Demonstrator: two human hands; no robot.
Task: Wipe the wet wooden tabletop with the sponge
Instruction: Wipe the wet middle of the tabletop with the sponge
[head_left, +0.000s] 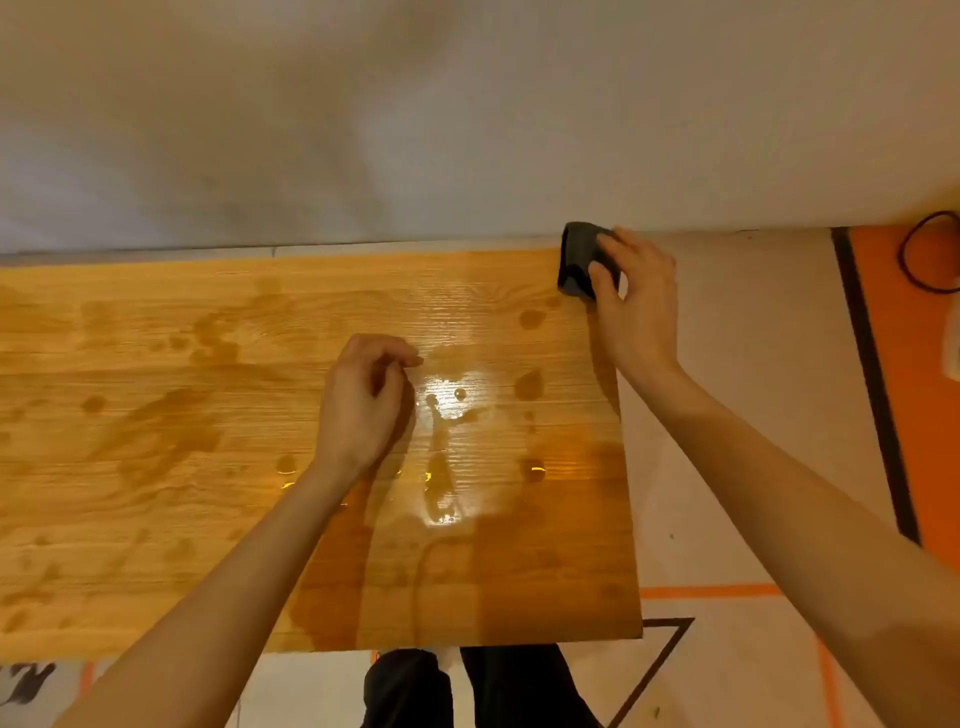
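Observation:
The wooden tabletop (156, 364) fills the lower left and middle of the head view, with puddles and drops of water spread over it, shiniest near the middle right. A dark sponge (579, 260) sits at the table's far right corner, against the wall. My right hand (636, 306) grips the sponge, fingers over its top and thumb on its near side. My left hand (366, 402) hovers over the middle of the table with its fingers curled in loosely and nothing in it.
A pale wall (415, 130) runs along the table's far edge. Right of the table is light floor with orange and black tape lines (872, 389), and a black cable (919, 254) lies at the far right. My legs (467, 686) show below the near edge.

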